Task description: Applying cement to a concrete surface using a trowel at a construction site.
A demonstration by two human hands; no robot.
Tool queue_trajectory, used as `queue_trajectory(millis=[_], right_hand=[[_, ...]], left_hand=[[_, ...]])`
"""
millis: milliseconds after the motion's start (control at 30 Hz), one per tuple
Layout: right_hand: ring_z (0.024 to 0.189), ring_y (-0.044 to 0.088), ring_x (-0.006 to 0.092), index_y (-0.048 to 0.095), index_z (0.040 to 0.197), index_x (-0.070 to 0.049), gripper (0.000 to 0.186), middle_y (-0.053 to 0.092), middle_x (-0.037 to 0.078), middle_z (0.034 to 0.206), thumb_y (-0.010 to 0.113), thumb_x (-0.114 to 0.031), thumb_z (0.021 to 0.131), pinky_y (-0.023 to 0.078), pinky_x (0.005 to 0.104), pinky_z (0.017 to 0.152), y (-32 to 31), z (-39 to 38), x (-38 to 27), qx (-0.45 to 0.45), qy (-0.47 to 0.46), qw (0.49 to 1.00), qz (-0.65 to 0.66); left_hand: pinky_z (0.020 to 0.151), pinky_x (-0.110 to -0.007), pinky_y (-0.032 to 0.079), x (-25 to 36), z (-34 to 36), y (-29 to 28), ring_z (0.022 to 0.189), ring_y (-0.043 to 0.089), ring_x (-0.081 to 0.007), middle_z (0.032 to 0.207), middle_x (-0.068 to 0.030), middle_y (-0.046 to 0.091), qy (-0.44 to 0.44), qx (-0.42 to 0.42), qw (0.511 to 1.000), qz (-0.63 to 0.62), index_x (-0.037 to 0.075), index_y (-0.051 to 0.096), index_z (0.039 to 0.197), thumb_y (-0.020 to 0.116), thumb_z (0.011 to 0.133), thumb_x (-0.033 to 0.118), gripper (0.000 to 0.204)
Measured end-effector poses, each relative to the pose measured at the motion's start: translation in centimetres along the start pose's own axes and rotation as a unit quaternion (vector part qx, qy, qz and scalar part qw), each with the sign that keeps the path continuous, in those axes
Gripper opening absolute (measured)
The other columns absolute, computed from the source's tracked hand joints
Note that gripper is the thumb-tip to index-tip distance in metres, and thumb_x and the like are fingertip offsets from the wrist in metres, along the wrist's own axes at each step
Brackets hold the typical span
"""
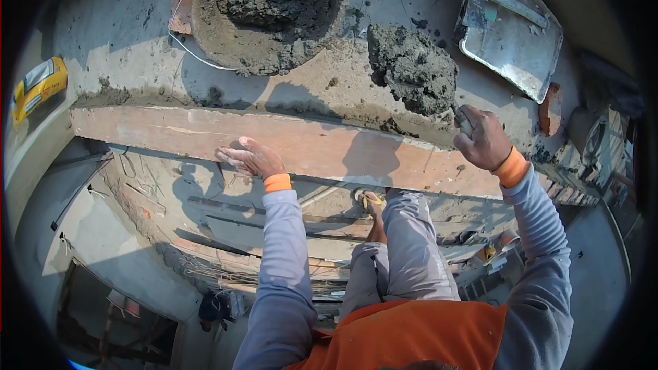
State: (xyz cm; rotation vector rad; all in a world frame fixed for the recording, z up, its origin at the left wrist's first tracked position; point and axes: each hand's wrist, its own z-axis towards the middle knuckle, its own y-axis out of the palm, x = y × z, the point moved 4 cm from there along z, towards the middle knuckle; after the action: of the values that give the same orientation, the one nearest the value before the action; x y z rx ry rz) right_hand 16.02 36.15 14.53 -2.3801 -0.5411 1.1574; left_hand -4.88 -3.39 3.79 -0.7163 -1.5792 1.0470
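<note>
My right hand [483, 138] is closed round the handle of a trowel [460, 115], just above the far edge of a long reddish wooden plank [308, 144]. A thick heap of wet grey mortar [415, 72] lies at the trowel's front end and hides its blade. My left hand [253, 159] is open over the plank's near side, fingers stretched out to the left and holding nothing. Its fingers look pale with dust. Beyond the plank, a round bucket [336, 0] lies tilted towards me, with dark mortar [277, 0] inside and a wire handle [179, 41].
A dented metal tray [510, 55] lies at the far right, near a broken brick piece [549, 111]. A yellow bag [41, 89] rests at the far left. Below the plank, my sandalled foot [371, 200] stands among boards [288, 223], with a drop at lower left.
</note>
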Motion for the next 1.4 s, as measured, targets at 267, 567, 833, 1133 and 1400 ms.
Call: queue_trajectory(millis=[267, 567, 833, 1133, 1400], right_hand=[[0.065, 0.061, 0.0389, 0.053, 0.099, 0.001, 0.029, 0.062, 0.02, 0.087, 0.059, -0.013, 0.075, 0.05, 0.0477, 0.058, 12.6, 0.2, 3.3, -0.112, -0.05, 0.957, -0.265], [0.071, 0.063, 0.0422, 0.056, 0.101, 0.002, 0.038, 0.064, 0.023, 0.076, 0.063, -0.021, 0.071, 0.052, 0.049, 0.064, 12.8, 1.6, 2.2, -0.156, -0.06, 0.975, -0.145], [0.069, 0.063, 0.0416, 0.059, 0.094, -0.002, 0.032, 0.063, 0.021, 0.071, 0.064, -0.019, 0.067, 0.052, 0.0482, 0.064, 8.4, 4.1, 2.3, -0.197, -0.105, 0.965, -0.138], [0.072, 0.057, 0.0448, 0.055, 0.103, 0.006, 0.037, 0.058, 0.025, 0.083, 0.063, -0.012, 0.072, 0.047, 0.0452, 0.064, 5.0, 0.6, -2.2, 0.051, -0.107, 0.993, -0.029], [0.076, 0.061, 0.0445, 0.047, 0.115, 0.002, 0.044, 0.061, 0.027, 0.087, 0.063, -0.013, 0.076, 0.05, 0.0497, 0.065, 13.1, 0.3, -4.2, -0.093, 0.005, 0.98, -0.176]], left_hand=[[0.117, -0.044, 0.007, -1.0, -2.6, 3.4, 0.149, 0.005, -0.0282, 0.16, -0.0167, 0.007, -0.049, 0.018, 0.983, 0.178, -0.001, 0.015, 0.151, 0.025, 0.099, 0.056, 0.078], [0.117, -0.044, 0.01, -0.3, -2.7, 3.3, 0.148, 0.009, -0.0289, 0.159, -0.0162, 0.012, -0.039, 0.029, 0.985, 0.164, 0.0, 0.019, 0.151, 0.026, 0.099, 0.055, 0.076], [0.117, -0.046, 0.01, -0.1, -2.6, 3.4, 0.147, 0.01, -0.0326, 0.158, -0.0192, 0.013, -0.027, 0.029, 0.986, 0.162, -0.003, 0.02, 0.149, 0.032, 0.099, 0.052, 0.075], [0.116, -0.049, 0.009, -0.3, -2.3, 2.7, 0.148, 0.007, -0.0325, 0.158, -0.0196, 0.011, -0.042, 0.019, 0.984, 0.173, -0.003, 0.018, 0.149, 0.033, 0.097, 0.055, 0.079], [0.115, -0.051, 0.008, -0.3, -3.0, 2.6, 0.148, 0.004, -0.0323, 0.159, -0.0191, 0.008, -0.049, -0.001, 0.985, 0.166, -0.002, 0.013, 0.151, 0.032, 0.097, 0.057, 0.082]])
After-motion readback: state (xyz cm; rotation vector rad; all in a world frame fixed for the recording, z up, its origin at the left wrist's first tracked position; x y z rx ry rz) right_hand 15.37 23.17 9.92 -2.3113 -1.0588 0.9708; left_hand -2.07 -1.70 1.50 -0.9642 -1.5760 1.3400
